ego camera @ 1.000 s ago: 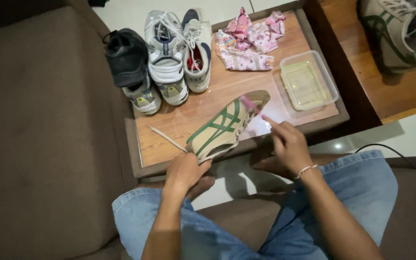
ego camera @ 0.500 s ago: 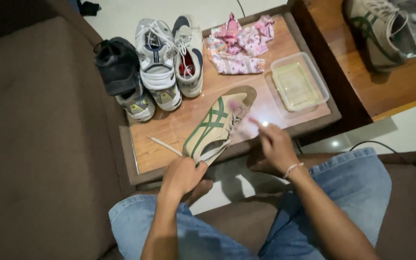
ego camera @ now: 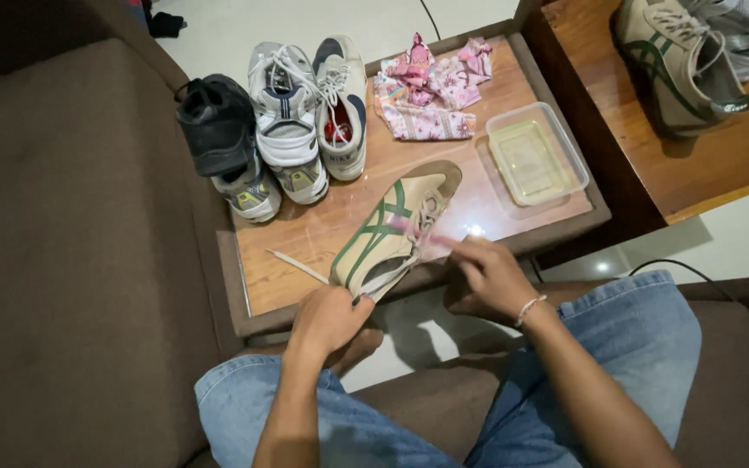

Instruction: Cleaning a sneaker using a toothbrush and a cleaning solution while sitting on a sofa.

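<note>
A beige sneaker (ego camera: 381,236) with green stripes lies tilted at the front of a small wooden table (ego camera: 305,230). My left hand (ego camera: 331,316) grips its heel end. My right hand (ego camera: 489,276) is closed on a thin pink brush-like tool (ego camera: 409,227), blurred, whose tip rests on the sneaker's lace area. A loose pale lace (ego camera: 296,264) lies on the table beside the heel.
At the back of the table stand a black shoe (ego camera: 214,121) and two grey-white sneakers (ego camera: 296,108), with a crumpled pink cloth (ego camera: 431,87) and a clear plastic container (ego camera: 535,156) to the right. A matching beige sneaker (ego camera: 678,61) sits on a second wooden surface. A brown sofa surrounds me.
My right hand has drawn the pink tool from the shoe's toe end back toward the laces. The sneaker has settled slightly lower under my left hand.
</note>
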